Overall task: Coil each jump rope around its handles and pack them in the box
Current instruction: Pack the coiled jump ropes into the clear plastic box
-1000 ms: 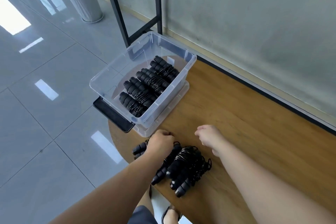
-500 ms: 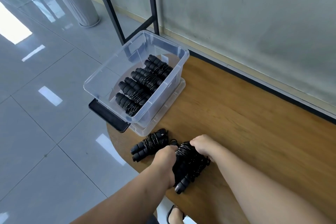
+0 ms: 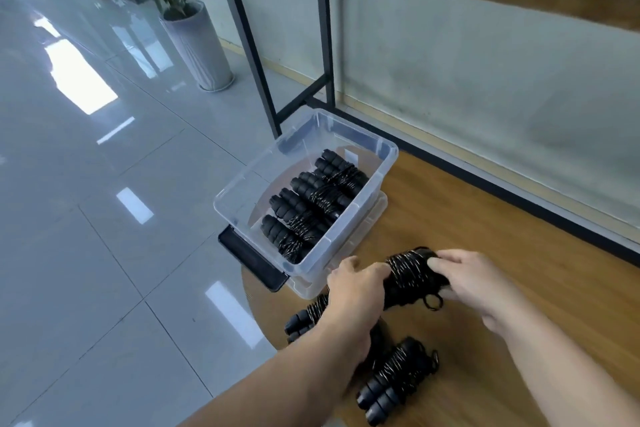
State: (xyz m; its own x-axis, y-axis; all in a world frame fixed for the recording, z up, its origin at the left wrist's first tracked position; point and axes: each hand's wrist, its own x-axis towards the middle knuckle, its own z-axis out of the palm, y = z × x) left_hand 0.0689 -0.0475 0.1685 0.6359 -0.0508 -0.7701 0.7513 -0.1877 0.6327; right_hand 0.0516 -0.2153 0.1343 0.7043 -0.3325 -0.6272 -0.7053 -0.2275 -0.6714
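Left hand point(image 3: 353, 291) and right hand point(image 3: 467, 282) are each grasping one end of a coiled jump rope point(image 3: 410, 274), carrying it level just near of the box point(image 3: 356, 218), likely so the coil is not unwinding | box is holding four coiled ropes | two bundles are waiting on the table point(image 3: 519, 253) | versus 0.5 s ago: bundle is lifted off the table.

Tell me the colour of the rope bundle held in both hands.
Black with pale flecks, in the head view: rope bundle.

Left hand point(image 3: 356, 291): fingers curled, gripping one end of black coiled jump rope bundle point(image 3: 410, 276).
Right hand point(image 3: 474, 282): pinching its other end.
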